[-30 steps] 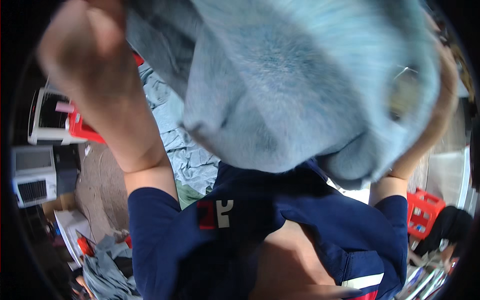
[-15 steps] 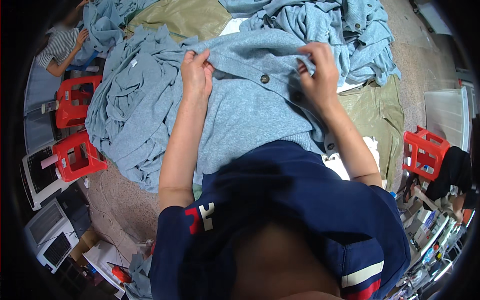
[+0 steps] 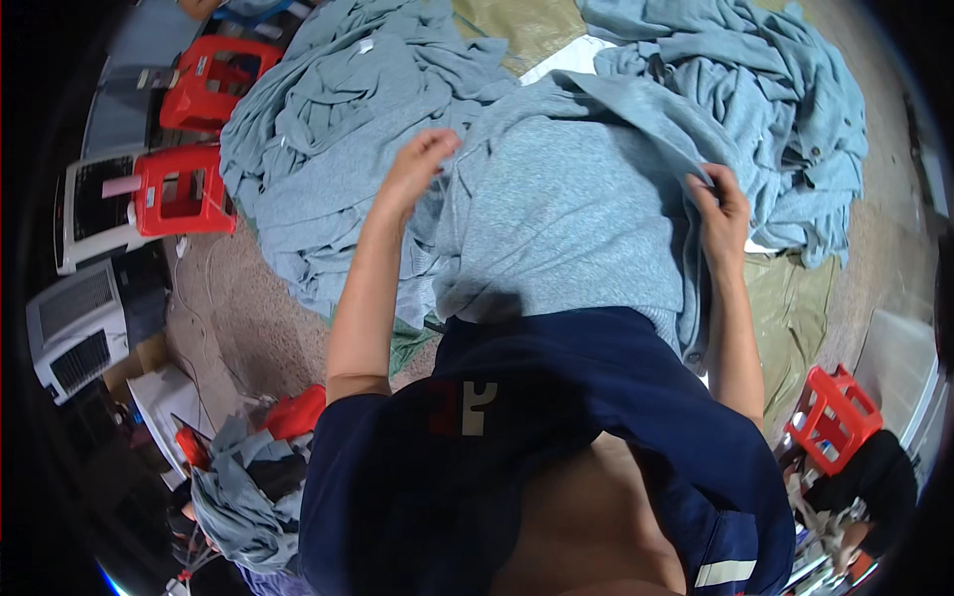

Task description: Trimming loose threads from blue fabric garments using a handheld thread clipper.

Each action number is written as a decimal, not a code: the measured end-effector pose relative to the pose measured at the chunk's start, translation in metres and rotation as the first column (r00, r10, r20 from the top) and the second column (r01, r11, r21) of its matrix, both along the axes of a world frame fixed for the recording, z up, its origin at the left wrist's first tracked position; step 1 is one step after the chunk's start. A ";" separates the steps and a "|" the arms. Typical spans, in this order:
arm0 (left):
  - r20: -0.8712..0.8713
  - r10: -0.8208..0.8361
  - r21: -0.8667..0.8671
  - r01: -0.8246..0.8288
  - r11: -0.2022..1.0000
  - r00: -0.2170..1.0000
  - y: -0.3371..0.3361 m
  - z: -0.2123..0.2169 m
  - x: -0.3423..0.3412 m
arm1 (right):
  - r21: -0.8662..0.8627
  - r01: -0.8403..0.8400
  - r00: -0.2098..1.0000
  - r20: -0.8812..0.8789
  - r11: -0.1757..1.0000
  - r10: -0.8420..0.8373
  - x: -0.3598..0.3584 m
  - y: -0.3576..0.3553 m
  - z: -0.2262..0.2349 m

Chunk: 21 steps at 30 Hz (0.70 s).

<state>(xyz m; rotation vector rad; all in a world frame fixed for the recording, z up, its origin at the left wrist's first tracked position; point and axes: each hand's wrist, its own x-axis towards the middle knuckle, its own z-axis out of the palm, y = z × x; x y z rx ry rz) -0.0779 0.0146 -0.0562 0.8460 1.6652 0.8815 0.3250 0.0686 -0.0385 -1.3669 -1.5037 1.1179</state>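
A light blue knitted cardigan (image 3: 566, 209) lies spread in front of me, its lower part against my lap. My right hand (image 3: 723, 207) pinches the cardigan's front edge at the right, where the band is lifted and folded over. Beside its left edge is my left hand (image 3: 419, 171), fingers bent and smeared by motion, so whether they grip cloth is unclear. Another heap of blue knitwear (image 3: 348, 129) lies to the left, close to that hand. The cardigan's buttons are mostly hidden now.
At the far right is a second pile of blue knitwear (image 3: 795, 109), over an olive sheet (image 3: 785, 308). Red stools stand at left (image 3: 184, 189) and right (image 3: 835, 417). White-framed units (image 3: 75, 328) line the left. A person in dark clothing (image 3: 870, 487) is at lower right.
My view has turned and shifted. My right hand has drawn the cardigan's buttoned edge to the right and folded it over. My left hand has come off the upper edge toward the left side.
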 end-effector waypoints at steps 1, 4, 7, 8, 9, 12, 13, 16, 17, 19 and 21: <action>0.091 0.021 -0.045 -0.017 0.999 0.996 -0.014 -0.006 0.003 | 0.020 0.078 0.997 -0.023 0.997 -0.078 0.001 0.002 0.005; 0.443 0.082 -0.027 -0.078 0.997 0.893 -0.037 -0.013 0.009 | 0.256 -0.082 0.978 0.208 0.963 0.028 0.005 0.007 0.029; 0.559 0.081 0.086 -0.155 0.984 0.825 -0.029 0.009 0.019 | 0.378 -0.398 0.871 0.442 0.836 0.214 -0.019 -0.001 0.071; 0.559 0.082 0.087 -0.157 0.984 0.825 -0.026 0.027 0.026 | 0.374 -0.494 0.836 0.453 0.785 0.310 -0.030 -0.002 0.078; 0.416 -0.019 0.226 -0.083 0.971 0.909 -0.021 0.040 0.032 | 0.337 -0.559 0.813 0.401 0.757 0.422 -0.043 -0.005 0.087; 0.010 -0.311 0.407 0.280 0.869 0.950 -0.014 0.094 0.064 | 0.307 -0.700 0.712 0.229 0.645 0.664 -0.084 -0.005 0.114; -0.001 -0.445 0.376 0.413 0.829 0.895 -0.012 0.118 0.075 | 0.266 -0.744 0.660 0.149 0.613 0.737 -0.094 -0.002 0.117; -0.002 -0.482 0.391 0.444 0.806 0.876 0.003 0.115 0.075 | 0.088 -0.843 0.536 0.055 0.531 0.842 -0.103 0.019 0.089; 0.057 -0.476 0.334 0.432 0.838 0.878 0.003 0.114 0.071 | 0.061 -0.782 0.617 -0.067 0.620 0.784 -0.099 0.019 0.084; 0.068 -0.442 0.184 0.424 0.887 0.895 0.000 0.100 0.055 | 0.006 -0.632 0.762 -0.182 0.775 0.622 -0.081 0.027 0.071; 0.079 -0.389 0.172 0.372 0.912 0.918 -0.007 0.081 0.046 | -0.029 -0.535 0.839 -0.138 0.844 0.527 -0.065 0.031 0.064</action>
